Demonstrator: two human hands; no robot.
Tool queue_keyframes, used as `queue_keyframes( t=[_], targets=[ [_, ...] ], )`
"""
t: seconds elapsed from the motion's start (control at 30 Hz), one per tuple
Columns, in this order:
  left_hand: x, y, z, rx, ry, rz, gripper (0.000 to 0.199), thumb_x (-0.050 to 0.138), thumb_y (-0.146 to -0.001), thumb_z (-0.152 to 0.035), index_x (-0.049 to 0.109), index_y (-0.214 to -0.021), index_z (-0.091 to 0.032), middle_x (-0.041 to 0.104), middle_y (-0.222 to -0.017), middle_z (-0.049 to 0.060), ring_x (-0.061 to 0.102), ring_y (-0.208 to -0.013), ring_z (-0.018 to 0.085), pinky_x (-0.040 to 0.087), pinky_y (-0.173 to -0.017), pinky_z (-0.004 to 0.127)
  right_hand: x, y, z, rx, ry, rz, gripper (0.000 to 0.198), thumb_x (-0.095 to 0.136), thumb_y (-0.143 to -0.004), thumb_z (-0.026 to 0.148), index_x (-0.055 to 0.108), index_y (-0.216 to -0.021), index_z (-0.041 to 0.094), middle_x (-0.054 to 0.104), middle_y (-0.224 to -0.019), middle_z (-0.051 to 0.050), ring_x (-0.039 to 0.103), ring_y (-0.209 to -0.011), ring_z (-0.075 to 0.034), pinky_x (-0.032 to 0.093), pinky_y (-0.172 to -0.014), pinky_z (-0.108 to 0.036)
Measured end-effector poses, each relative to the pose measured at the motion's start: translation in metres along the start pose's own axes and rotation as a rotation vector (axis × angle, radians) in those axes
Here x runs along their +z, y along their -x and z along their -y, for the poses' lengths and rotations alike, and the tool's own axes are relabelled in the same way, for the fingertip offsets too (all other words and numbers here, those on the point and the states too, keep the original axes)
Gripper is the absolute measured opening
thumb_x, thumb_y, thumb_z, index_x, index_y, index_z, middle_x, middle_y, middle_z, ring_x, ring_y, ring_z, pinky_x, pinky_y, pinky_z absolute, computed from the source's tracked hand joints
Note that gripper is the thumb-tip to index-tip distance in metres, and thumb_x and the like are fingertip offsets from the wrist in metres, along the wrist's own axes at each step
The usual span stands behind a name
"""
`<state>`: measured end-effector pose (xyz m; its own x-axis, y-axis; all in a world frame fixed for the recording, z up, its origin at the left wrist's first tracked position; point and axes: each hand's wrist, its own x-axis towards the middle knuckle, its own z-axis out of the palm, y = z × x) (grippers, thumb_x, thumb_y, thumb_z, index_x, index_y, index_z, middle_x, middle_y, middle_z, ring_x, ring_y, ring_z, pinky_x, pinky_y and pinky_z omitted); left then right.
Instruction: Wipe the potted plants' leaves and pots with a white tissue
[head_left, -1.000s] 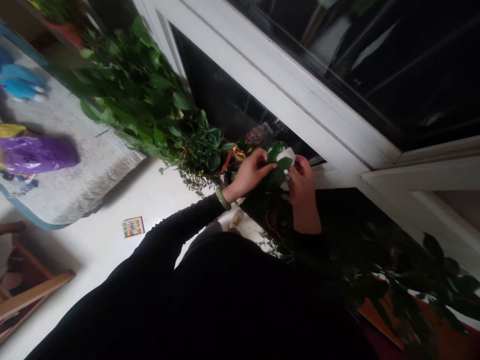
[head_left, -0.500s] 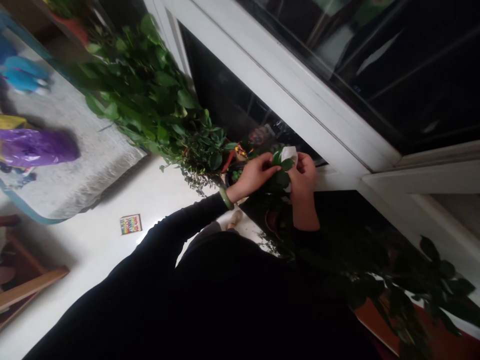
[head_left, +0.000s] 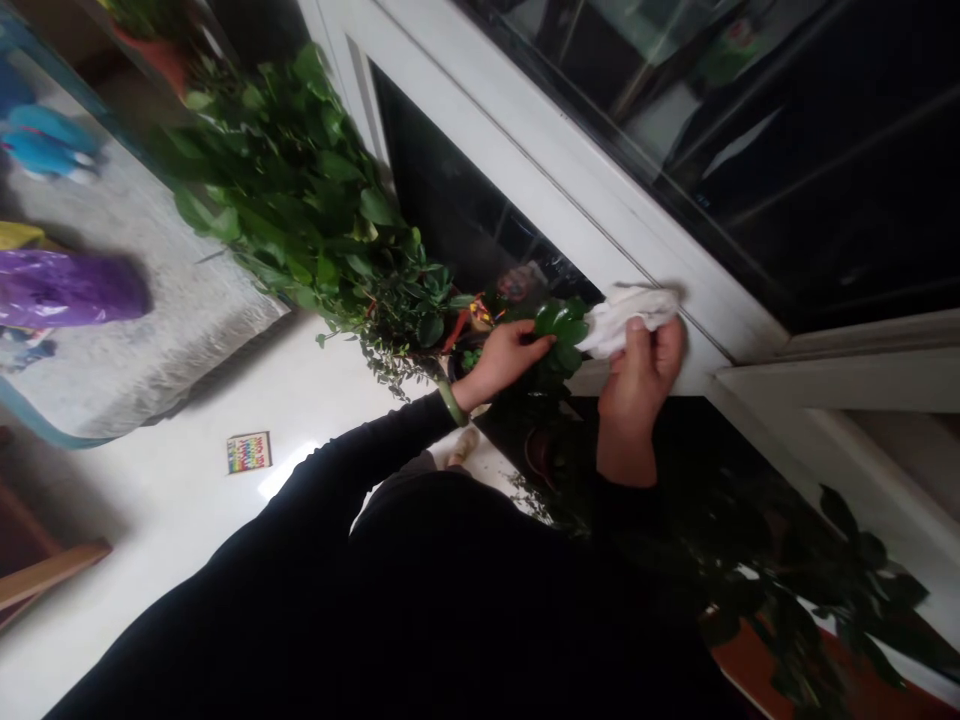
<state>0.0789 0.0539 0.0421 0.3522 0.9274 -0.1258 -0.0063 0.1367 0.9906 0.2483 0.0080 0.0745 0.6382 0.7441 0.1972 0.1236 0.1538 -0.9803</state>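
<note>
My left hand, with a green bangle at its wrist, pinches the edge of a glossy round green leaf. Right of that leaf, my right hand holds a crumpled white cloth between thumb and fingers. The cloth's left end is close by the leaves; whether it touches them I cannot tell. Below the hands, the plant's lower part is dark and partly hidden. A small-leaved plant with red and yellow bits grows just left of my left hand.
Large leafy plants line the white window frame. At left is a grey fringed mat bearing a purple plastic packet and a blue toy. A colourful card lies on the white floor. More foliage spreads at lower right.
My right hand has moved right, away from my left hand, and the white cloth now shows much more fully. My left hand stays at the leaf.
</note>
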Motion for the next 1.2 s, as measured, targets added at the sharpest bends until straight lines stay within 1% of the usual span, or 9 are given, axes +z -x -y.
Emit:
queue_keyframes(
  t=[0.07, 0.13, 0.3, 0.37, 0.5, 0.63, 0.77, 1.03, 1.2],
  targets=[
    [0.002, 0.0, -0.001, -0.015, -0.025, -0.032, 0.014, 0.077, -0.094, -0.027, 0.081, -0.089, -0.015, 0.08, -0.085, 0.002, 0.068, -0.075, 0.014, 0.048, -0.071, 0.024, -0.009, 0.007, 0.002, 0.048, 0.001, -0.028, 0.044, 0.074, -0.095, 0.059, 0.072, -0.128, 0.03, 0.075, -0.124, -0.006, 0.077, -0.109, -0.023, 0.067, -0.082, -0.035],
    [0.003, 0.0, -0.004, -0.016, -0.061, -0.05, 0.013, 0.078, -0.094, -0.027, 0.082, -0.089, -0.015, 0.081, -0.085, 0.002, 0.068, -0.075, 0.015, 0.047, -0.071, 0.025, -0.014, 0.013, 0.005, 0.075, 0.013, -0.013, 0.047, 0.074, -0.096, 0.061, 0.072, -0.131, 0.03, 0.075, -0.123, -0.006, 0.078, -0.107, -0.023, 0.068, -0.082, -0.036],
    [0.008, 0.001, -0.015, -0.009, -0.22, -0.097, 0.013, 0.081, -0.094, -0.029, 0.081, -0.091, -0.016, 0.079, -0.086, 0.003, 0.068, -0.077, 0.017, 0.045, -0.073, 0.028, -0.006, 0.028, 0.013, -0.021, 0.115, 0.126, 0.051, 0.083, -0.09, 0.055, 0.07, -0.132, 0.028, 0.076, -0.136, -0.01, 0.075, -0.126, -0.028, 0.065, -0.112, -0.05],
    [0.011, 0.001, -0.018, -0.001, -0.283, -0.107, 0.014, 0.082, -0.093, -0.029, 0.08, -0.088, -0.016, 0.078, -0.084, 0.003, 0.066, -0.077, 0.017, 0.043, -0.072, 0.029, -0.001, 0.031, 0.015, -0.055, 0.201, 0.162, 0.059, 0.085, -0.086, 0.052, 0.068, -0.136, 0.027, 0.075, -0.141, -0.011, 0.074, -0.129, -0.029, 0.062, -0.116, -0.053],
    [0.015, 0.001, -0.018, 0.012, -0.329, -0.097, 0.016, 0.082, -0.094, -0.028, 0.077, -0.084, -0.017, 0.077, -0.085, 0.003, 0.065, -0.077, 0.017, 0.042, -0.072, 0.029, 0.003, 0.03, 0.014, -0.046, 0.464, 0.185, 0.053, 0.082, -0.084, 0.048, 0.068, -0.13, 0.024, 0.079, -0.126, -0.009, 0.075, -0.109, -0.027, 0.063, -0.108, -0.052],
    [0.016, 0.002, -0.013, 0.026, -0.315, -0.098, 0.019, 0.082, -0.093, -0.03, 0.075, -0.081, -0.018, 0.076, -0.084, 0.003, 0.063, -0.076, 0.017, 0.042, -0.07, 0.028, 0.003, 0.022, 0.011, -0.069, 0.598, 0.134, 0.042, 0.085, -0.078, 0.045, 0.072, -0.112, 0.024, 0.08, -0.106, -0.006, 0.071, -0.093, -0.025, 0.064, -0.096, -0.048],
    [0.014, 0.002, -0.008, 0.03, -0.26, -0.064, 0.016, 0.08, -0.095, -0.032, 0.079, -0.088, -0.017, 0.079, -0.085, 0.003, 0.066, -0.076, 0.017, 0.047, -0.071, 0.028, 0.004, 0.016, 0.008, -0.062, 0.557, 0.074, 0.033, 0.085, -0.077, 0.046, 0.074, -0.098, 0.023, 0.077, -0.09, -0.002, 0.067, -0.081, -0.021, 0.064, -0.089, -0.044],
    [0.014, 0.003, -0.007, 0.02, -0.187, -0.031, 0.015, 0.079, -0.095, -0.03, 0.084, -0.098, -0.017, 0.085, -0.095, 0.006, 0.074, -0.083, 0.02, 0.052, -0.075, 0.028, 0.001, 0.009, 0.002, -0.058, 0.404, -0.061, 0.037, 0.088, -0.078, 0.052, 0.074, -0.098, 0.023, 0.078, -0.091, -0.003, 0.074, -0.083, -0.022, 0.068, -0.084, -0.043],
    [0.014, 0.003, -0.01, -0.005, -0.197, -0.042, 0.014, 0.08, -0.095, -0.03, 0.084, -0.097, -0.016, 0.085, -0.097, 0.007, 0.075, -0.086, 0.022, 0.052, -0.077, 0.029, -0.005, 0.003, 0.003, -0.111, 0.385, -0.158, 0.042, 0.087, -0.082, 0.059, 0.073, -0.099, 0.024, 0.076, -0.093, -0.003, 0.077, -0.093, -0.025, 0.07, -0.09, -0.046]
  ],
)
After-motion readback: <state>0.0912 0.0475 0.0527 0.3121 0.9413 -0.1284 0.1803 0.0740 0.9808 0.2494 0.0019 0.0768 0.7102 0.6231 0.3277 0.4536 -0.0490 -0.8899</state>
